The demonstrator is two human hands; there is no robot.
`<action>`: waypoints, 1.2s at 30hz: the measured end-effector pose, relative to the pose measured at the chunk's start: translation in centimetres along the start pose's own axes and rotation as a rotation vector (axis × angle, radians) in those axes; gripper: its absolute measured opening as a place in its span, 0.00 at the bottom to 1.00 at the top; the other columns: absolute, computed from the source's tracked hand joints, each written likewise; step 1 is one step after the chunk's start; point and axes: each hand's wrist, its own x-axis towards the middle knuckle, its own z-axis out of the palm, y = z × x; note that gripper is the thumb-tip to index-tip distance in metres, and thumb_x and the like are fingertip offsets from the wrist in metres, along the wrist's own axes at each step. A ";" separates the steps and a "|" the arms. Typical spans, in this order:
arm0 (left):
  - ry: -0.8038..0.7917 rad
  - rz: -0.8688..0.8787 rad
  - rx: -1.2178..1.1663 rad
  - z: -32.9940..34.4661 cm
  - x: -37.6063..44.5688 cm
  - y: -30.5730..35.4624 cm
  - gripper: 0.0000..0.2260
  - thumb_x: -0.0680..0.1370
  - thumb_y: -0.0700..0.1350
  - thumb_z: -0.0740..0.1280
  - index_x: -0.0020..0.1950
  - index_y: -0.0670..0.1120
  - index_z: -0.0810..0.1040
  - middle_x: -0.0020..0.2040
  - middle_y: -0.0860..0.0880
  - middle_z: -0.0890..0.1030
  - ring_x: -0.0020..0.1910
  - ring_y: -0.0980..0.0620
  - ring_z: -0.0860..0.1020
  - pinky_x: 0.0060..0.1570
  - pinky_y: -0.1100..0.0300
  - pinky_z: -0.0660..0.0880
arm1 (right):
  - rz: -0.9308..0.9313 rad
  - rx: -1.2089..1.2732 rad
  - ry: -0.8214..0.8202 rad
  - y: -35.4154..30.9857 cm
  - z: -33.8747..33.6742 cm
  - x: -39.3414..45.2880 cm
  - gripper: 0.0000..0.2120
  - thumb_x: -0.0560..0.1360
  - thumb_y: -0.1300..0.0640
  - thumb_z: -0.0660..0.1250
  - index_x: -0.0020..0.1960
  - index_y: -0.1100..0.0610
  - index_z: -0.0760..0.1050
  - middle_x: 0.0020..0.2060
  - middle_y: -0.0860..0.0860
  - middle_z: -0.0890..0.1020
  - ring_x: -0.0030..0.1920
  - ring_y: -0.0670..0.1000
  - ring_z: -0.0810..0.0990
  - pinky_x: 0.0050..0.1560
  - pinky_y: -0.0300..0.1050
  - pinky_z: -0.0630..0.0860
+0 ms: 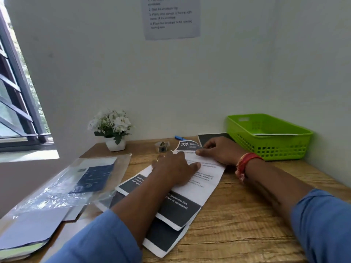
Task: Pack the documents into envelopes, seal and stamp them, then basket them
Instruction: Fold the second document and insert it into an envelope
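A stack of printed documents [206, 178], white with black panels, lies in the middle of the wooden desk [247, 215]. My left hand [174, 168] presses flat on the top sheet. My right hand [218, 151] pinches the far end of that sheet, which curls up and shows "2720". A green basket [296, 147] stands at the back right with a white envelope inside. Envelopes in clear plastic [72, 185] lie at the left.
A white pot of white flowers [113, 130] stands at the back left. A small stamp item [162, 146], a blue pen [179, 138] and a dark sheet [210, 138] lie by the wall. A window is on the left.
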 end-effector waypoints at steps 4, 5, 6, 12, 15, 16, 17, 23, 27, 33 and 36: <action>-0.005 -0.011 -0.020 -0.3 -0.2 0.3 0.35 0.75 0.73 0.57 0.76 0.55 0.66 0.77 0.45 0.67 0.73 0.37 0.66 0.67 0.34 0.66 | -0.080 0.087 -0.068 -1.0 0.2 0.3 0.13 0.70 0.41 0.75 0.49 0.44 0.77 0.47 0.42 0.83 0.47 0.44 0.83 0.52 0.42 0.79; 0.002 -0.011 -0.026 -0.3 -0.6 0.3 0.34 0.75 0.72 0.57 0.76 0.55 0.65 0.77 0.45 0.66 0.74 0.36 0.65 0.68 0.34 0.65 | -0.107 0.102 -0.090 -1.5 0.2 0.3 0.12 0.71 0.43 0.76 0.50 0.44 0.77 0.47 0.43 0.83 0.46 0.44 0.83 0.51 0.42 0.78; 0.016 -0.003 -0.039 -0.3 -1.0 0.4 0.33 0.76 0.71 0.58 0.76 0.55 0.66 0.77 0.45 0.66 0.74 0.36 0.65 0.68 0.34 0.65 | -0.133 0.107 -0.092 -1.8 0.2 0.4 0.13 0.71 0.45 0.76 0.53 0.45 0.78 0.47 0.44 0.84 0.46 0.44 0.83 0.50 0.42 0.79; 0.089 0.098 -0.232 -0.8 -1.9 0.2 0.14 0.81 0.57 0.64 0.64 0.54 0.75 0.67 0.50 0.76 0.66 0.46 0.73 0.67 0.42 0.69 | -0.193 0.175 0.005 -2.7 -1.7 0.4 0.09 0.72 0.53 0.76 0.51 0.51 0.83 0.43 0.49 0.86 0.44 0.52 0.85 0.48 0.49 0.80; 0.054 0.136 -0.263 -1.0 -1.6 0.2 0.11 0.81 0.53 0.65 0.63 0.55 0.76 0.66 0.51 0.77 0.64 0.49 0.74 0.65 0.46 0.72 | -0.178 0.062 -0.065 -1.7 -2.3 -0.2 0.07 0.72 0.47 0.75 0.49 0.48 0.85 0.42 0.45 0.86 0.45 0.49 0.85 0.51 0.48 0.80; 0.052 0.150 -0.281 -1.1 -1.4 0.2 0.10 0.81 0.51 0.65 0.62 0.54 0.77 0.65 0.51 0.77 0.63 0.50 0.75 0.64 0.49 0.73 | -0.168 0.054 -0.109 -1.3 -2.4 -0.4 0.08 0.73 0.45 0.74 0.48 0.48 0.85 0.42 0.45 0.87 0.45 0.49 0.85 0.52 0.49 0.80; 0.054 0.165 -0.308 -1.1 -1.3 0.1 0.09 0.81 0.50 0.65 0.61 0.54 0.78 0.65 0.52 0.78 0.61 0.51 0.76 0.62 0.52 0.74 | -0.166 0.054 -0.147 -1.2 -2.5 -0.8 0.11 0.73 0.42 0.73 0.47 0.48 0.86 0.42 0.47 0.87 0.44 0.49 0.85 0.52 0.50 0.80; 0.133 0.215 -0.432 -1.1 -1.2 -0.4 0.12 0.78 0.37 0.60 0.53 0.50 0.80 0.54 0.52 0.82 0.55 0.51 0.79 0.54 0.56 0.76 | -0.096 0.210 -0.336 -1.4 -2.5 -2.0 0.25 0.78 0.36 0.62 0.49 0.55 0.86 0.45 0.51 0.87 0.37 0.51 0.81 0.41 0.45 0.78; 0.228 0.067 -0.650 -1.4 -0.3 -0.4 0.09 0.78 0.39 0.59 0.54 0.48 0.76 0.48 0.49 0.81 0.47 0.49 0.80 0.48 0.53 0.77 | -0.176 -0.093 -0.310 -1.0 -1.1 -1.8 0.04 0.76 0.51 0.73 0.48 0.47 0.86 0.41 0.40 0.85 0.38 0.40 0.80 0.42 0.35 0.73; 0.124 0.190 -0.314 -1.8 1.2 -0.6 0.25 0.81 0.51 0.66 0.76 0.52 0.62 0.56 0.45 0.79 0.56 0.45 0.78 0.55 0.55 0.71 | -0.233 -0.136 -0.256 -1.2 -0.1 -0.9 0.03 0.75 0.54 0.74 0.48 0.47 0.85 0.43 0.39 0.84 0.43 0.39 0.80 0.44 0.33 0.71; 0.090 0.227 -0.169 -0.6 0.9 -0.3 0.17 0.82 0.53 0.63 0.72 0.57 0.72 0.79 0.44 0.60 0.75 0.42 0.66 0.69 0.52 0.66 | -0.256 -0.119 -0.256 -1.1 0.0 -0.7 0.04 0.74 0.54 0.75 0.48 0.48 0.85 0.44 0.39 0.84 0.46 0.40 0.80 0.48 0.35 0.73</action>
